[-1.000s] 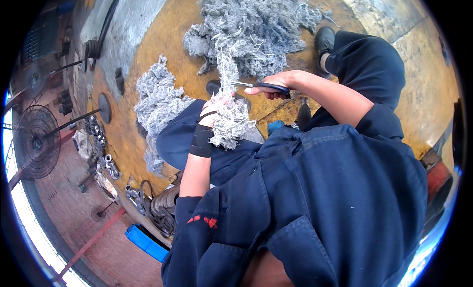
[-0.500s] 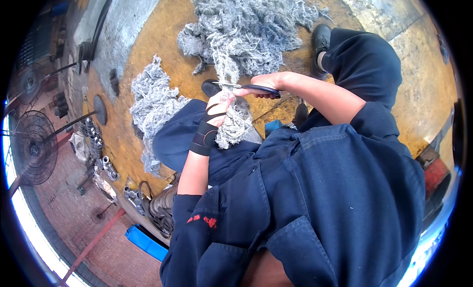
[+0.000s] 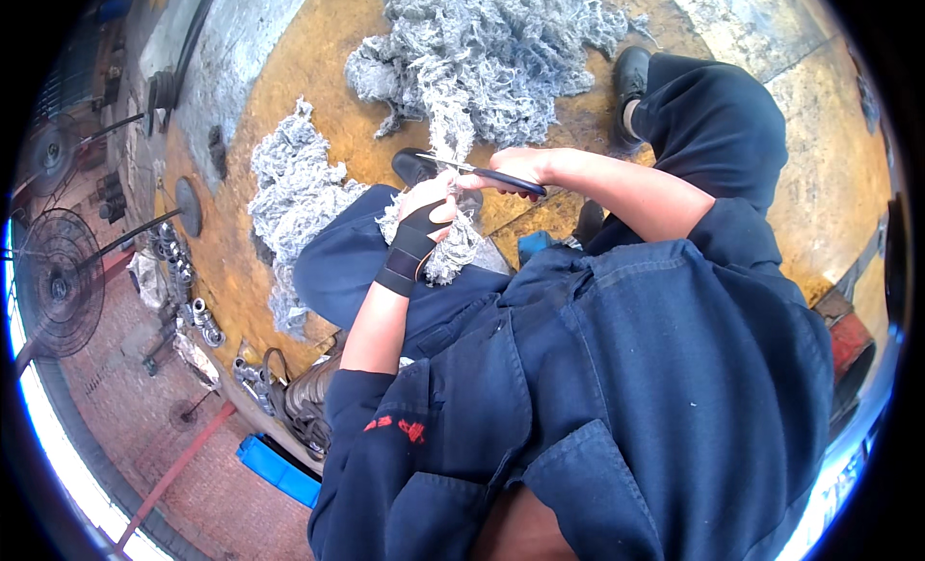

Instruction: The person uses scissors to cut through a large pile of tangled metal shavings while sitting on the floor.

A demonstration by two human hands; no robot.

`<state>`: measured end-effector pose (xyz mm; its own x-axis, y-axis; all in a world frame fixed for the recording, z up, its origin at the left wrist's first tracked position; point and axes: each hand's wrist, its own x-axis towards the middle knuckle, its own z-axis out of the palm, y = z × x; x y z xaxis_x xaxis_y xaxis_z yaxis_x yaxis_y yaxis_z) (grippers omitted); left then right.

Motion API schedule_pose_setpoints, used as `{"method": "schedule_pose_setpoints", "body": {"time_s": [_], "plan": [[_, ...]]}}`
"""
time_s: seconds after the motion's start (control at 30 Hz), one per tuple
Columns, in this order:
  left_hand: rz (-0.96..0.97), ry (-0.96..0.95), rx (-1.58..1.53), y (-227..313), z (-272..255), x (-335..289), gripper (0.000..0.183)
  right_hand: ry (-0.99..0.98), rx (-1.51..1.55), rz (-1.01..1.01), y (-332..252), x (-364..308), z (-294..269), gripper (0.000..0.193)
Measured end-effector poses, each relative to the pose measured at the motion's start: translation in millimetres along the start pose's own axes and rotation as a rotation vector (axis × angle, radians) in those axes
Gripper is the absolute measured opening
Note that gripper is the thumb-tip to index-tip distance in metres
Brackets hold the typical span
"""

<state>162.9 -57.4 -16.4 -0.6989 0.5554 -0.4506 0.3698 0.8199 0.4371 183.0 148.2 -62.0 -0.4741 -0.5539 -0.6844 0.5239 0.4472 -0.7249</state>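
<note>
My left hand [image 3: 431, 204], with a black wrist wrap, is closed around a strand of grey cotton waste yarn [image 3: 448, 132]. The strand runs up to a large heap of the same yarn [image 3: 487, 55], and its loose end [image 3: 453, 260] hangs below the hand over my lap. My right hand [image 3: 511, 168] grips scissors [image 3: 509, 181] by their dark handles. The metal blades lie across the strand just above my left fingers; whether they are fully closed is hard to see. A smaller yarn pile [image 3: 299, 190] lies left of my knee.
A stained yellow-brown floor [image 3: 318, 55] lies under the yarn. On the left stand a black fan [image 3: 60, 281] and a round disc on a rod [image 3: 188, 206]. Metal fittings [image 3: 206, 322] and a blue box [image 3: 279, 471] are at lower left. My dark shoe [image 3: 631, 74] rests beside the heap.
My left hand has turned and shifted slightly on the strand, and some yarn now shows on its left side. The scissor blades have tilted a little and stay at the strand.
</note>
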Motion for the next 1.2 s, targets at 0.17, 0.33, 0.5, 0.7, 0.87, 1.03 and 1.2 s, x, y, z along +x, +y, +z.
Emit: {"method": "schedule_pose_setpoints", "body": {"time_s": [0.17,0.33,0.5,0.7,0.87,1.03,1.2], "plan": [[-0.055,0.0,-0.067,-1.2,-2.4,-5.0,0.02,0.056,-0.163,-0.183,1.0,-1.9,-3.1,0.086],[0.013,0.078,-0.189,-11.1,4.1,-5.8,0.017,0.029,-0.017,-0.086,-7.3,-16.8,-0.1,0.079],[-0.058,0.069,-0.115,-3.7,8.3,-6.4,0.017,-0.039,-0.004,-0.082,-6.5,-13.3,5.0,0.077],[-0.088,0.149,-0.107,-3.4,9.7,-11.4,0.017,0.043,-0.188,-0.238,-8.8,-26.7,3.8,0.08],[-0.159,0.307,-0.329,7.4,4.6,-12.0,0.02,0.135,-0.237,-0.317,-9.4,-35.8,5.7,0.078],[-0.061,0.426,-0.524,37.3,-2.5,-2.7,0.053,0.043,0.287,-0.134,-9.9,-48.6,12.7,0.073],[0.2,0.281,-1.019,-5.0,31.8,10.8,0.034,0.055,0.273,-0.159,-14.5,-48.9,17.7,0.075]]}}
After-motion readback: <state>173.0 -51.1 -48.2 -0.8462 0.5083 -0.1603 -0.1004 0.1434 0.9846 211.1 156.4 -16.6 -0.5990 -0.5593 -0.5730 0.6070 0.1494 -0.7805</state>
